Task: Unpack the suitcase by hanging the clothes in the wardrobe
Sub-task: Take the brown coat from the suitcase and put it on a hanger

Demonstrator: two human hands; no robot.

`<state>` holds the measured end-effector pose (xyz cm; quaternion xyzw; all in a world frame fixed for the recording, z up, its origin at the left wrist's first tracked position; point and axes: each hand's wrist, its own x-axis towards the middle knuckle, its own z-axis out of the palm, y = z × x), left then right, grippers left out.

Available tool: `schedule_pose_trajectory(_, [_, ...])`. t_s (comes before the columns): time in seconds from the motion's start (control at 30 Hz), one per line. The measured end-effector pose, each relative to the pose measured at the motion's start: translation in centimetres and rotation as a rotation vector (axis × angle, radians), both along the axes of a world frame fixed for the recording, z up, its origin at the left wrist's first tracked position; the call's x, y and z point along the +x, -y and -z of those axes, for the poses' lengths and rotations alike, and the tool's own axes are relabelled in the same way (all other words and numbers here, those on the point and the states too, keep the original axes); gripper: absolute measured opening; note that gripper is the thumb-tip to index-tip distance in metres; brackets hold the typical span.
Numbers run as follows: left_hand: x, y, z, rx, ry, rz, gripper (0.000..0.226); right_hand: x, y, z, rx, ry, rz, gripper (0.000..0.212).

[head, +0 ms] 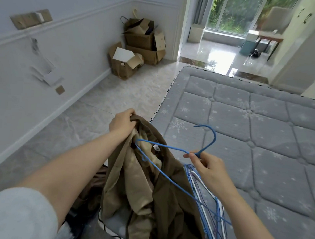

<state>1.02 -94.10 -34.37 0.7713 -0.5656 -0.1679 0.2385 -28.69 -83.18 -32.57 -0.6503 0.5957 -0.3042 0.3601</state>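
Observation:
My left hand (122,122) grips the collar of a brown jacket (169,201) with a tan lining and holds it up over the bed's corner. My right hand (207,169) pinches a blue wire hanger (170,147) at the neck below its hook. One end of that hanger sits inside the jacket's neck opening. Several more hangers (208,208), blue and white, lie on the mattress under my right wrist. The suitcase and the wardrobe's inside are not in view.
A grey quilted mattress (252,123) fills the right side. Cardboard boxes (138,46) are piled in the far corner on the marble floor. A doorway leads to a glass door and a chair (272,32). A cabinet door with handles (308,17) stands at the far right.

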Motion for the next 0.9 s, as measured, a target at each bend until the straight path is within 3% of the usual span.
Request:
schedule_pose_trajectory(0.27, [-3.8,-3.0,-1.2,-0.087,0.041,0.265,0.026,5.5,0.5,2.3,0.016,0.016,0.101,0.024])
schedule_pose_trajectory(0.43, [-5.2,-5.4,-2.2,-0.066,-0.061,0.315,0.026,8.3,1.2,4.0,0.008,0.086,0.204,0.028])
schedule_pose_trajectory(0.5, [-5.1,-6.2,-2.7,0.035,-0.101,0.334,0.024,8.4,1.2,3.9,-0.024,0.134,0.226,0.026])
schedule_pose_trajectory(0.6, [-4.5,-7.2,-2.9,0.313,-0.310,0.412,0.014,7.8,0.6,3.4,-0.090,0.277,0.203,0.020])
schedule_pose_trajectory(0.67, [-3.5,-7.5,-3.1,0.070,-0.182,0.478,0.009,7.1,0.2,3.3,-0.132,0.331,0.150,0.018])
schedule_pose_trajectory(0.73, [-2.2,-7.2,-2.9,-0.257,0.113,0.567,0.029,6.6,0.0,2.9,-0.150,0.340,0.069,0.019])
schedule_pose_trajectory(0.77, [-1.8,-6.8,-3.1,-0.332,0.243,0.625,0.040,6.5,-0.1,2.5,-0.148,0.347,0.029,0.020])
schedule_pose_trajectory(0.83, [-1.6,-6.0,-3.8,-0.319,0.403,0.729,0.044,6.3,0.0,1.9,-0.120,0.389,-0.021,0.021])
schedule_pose_trajectory(0.9, [-1.8,-5.2,-4.6,-0.249,0.488,0.814,0.031,5.8,0.4,1.1,-0.088,0.427,-0.050,0.019])
